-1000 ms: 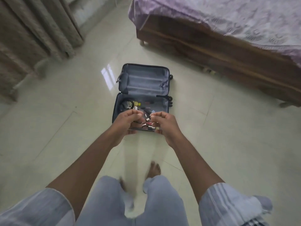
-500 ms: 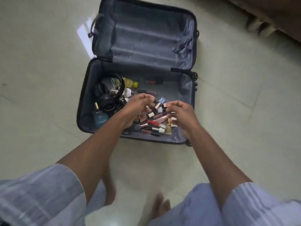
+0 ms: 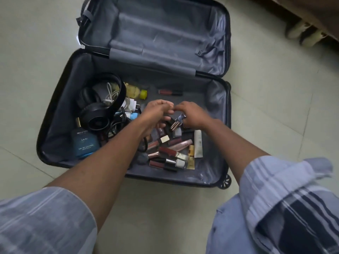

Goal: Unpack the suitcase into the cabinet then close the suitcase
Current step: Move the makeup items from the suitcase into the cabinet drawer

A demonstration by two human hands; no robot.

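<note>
Head view: we reach into the open suitcase [image 3: 60, 110], left hand [image 3: 157, 112] and right hand [image 3: 194, 114] curled together above the cosmetics [image 3: 172, 153]; whether they hold anything we cannot tell; next, gather a handful

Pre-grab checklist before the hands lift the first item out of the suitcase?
1. Suitcase lid fully open, flat on floor: ok.
2. Items exposed, no cover over them: ok.
3. Left hand free: cannot tell, fingers curled, blurred.
4. Right hand free: cannot tell, same.
5. Lipsticks below hands loose, easy to grab: ok.
6. Headphones free to lift: not ok, cables tangled around them.
</note>
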